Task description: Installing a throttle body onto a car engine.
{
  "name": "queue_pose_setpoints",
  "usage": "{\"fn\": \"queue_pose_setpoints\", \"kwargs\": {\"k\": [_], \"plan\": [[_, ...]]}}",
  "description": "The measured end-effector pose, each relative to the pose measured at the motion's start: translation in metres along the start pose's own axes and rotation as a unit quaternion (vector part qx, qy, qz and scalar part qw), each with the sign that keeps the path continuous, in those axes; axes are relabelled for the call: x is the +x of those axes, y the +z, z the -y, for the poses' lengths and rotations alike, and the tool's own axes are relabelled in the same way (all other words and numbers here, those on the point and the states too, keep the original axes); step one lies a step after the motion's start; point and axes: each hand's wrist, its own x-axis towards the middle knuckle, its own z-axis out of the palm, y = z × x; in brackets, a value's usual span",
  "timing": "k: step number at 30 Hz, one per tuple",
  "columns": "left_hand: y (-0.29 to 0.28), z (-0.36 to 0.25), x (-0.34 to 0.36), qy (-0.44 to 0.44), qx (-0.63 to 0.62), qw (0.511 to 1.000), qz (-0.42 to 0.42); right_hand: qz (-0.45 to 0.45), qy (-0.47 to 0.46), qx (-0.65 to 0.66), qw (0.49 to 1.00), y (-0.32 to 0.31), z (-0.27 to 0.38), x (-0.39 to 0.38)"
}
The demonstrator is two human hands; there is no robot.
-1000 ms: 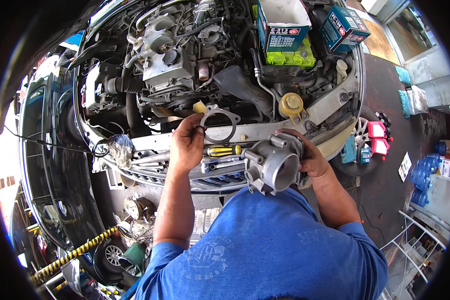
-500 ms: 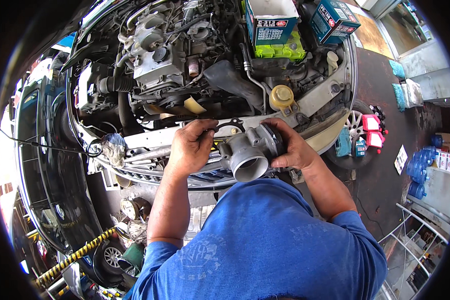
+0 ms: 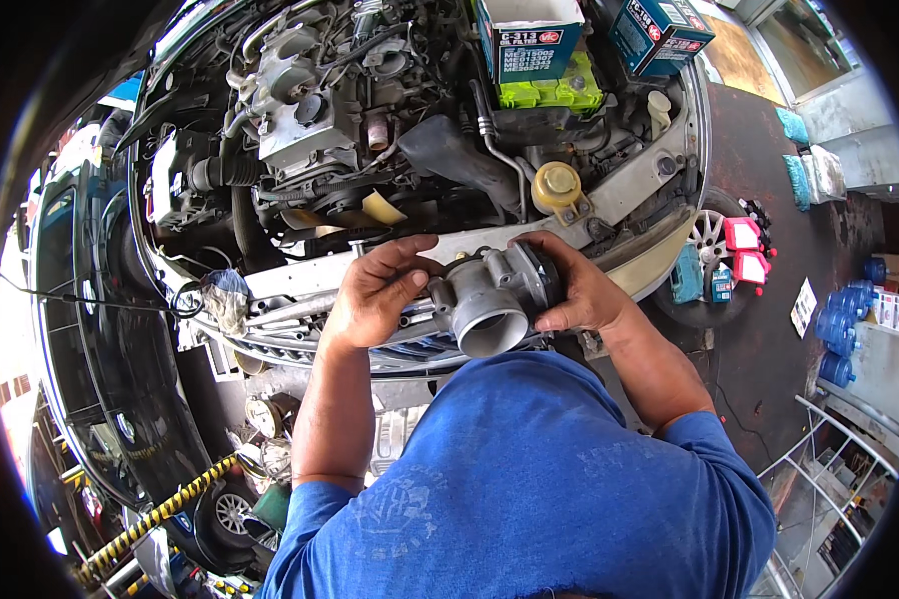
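A grey metal throttle body [image 3: 481, 299] is held in front of my chest, its wide round opening facing down toward me. My right hand [image 3: 577, 285] grips its dark right side, with the thumb in front and the fingers behind. At its left edge is my left hand [image 3: 382, 290], index finger stretched out and thumb close to the other fingertips. These fingertips pinch the near end of a thin dark gasket [image 3: 457, 261], mostly hidden behind the throttle body.
Beyond my hands lie the car's front crossmember [image 3: 315, 272] and open engine bay [image 3: 310, 135]. A yellow-capped reservoir [image 3: 557, 188] stands at the right. Cardboard filter boxes [image 3: 529, 50] sit over a bright green battery [image 3: 559, 92]. A plastic-wrapped bundle [image 3: 226, 299] hangs at left.
The gasket has moved from above the crossmember to behind the throttle body, where little of it shows. My left hand's fingers have spread somewhat. The throttle body has shifted slightly left.
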Motion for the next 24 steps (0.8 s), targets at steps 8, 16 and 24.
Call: {"fn": "queue_pose_setpoints", "kwargs": {"k": [8,16,24], "plan": [[0.006,-0.006,0.013,-0.025,-0.014,1.000,0.007,0.015,0.005,-0.001,1.000,-0.006,0.005,0.001],[0.003,0.005,0.028,-0.052,-0.084,0.995,0.008,0.000,0.014,0.031,0.999,-0.016,0.002,0.006],[0.009,0.003,0.052,-0.070,-0.047,0.996,0.022,0.016,0.035,0.030,0.999,-0.042,-0.005,0.017]]}}
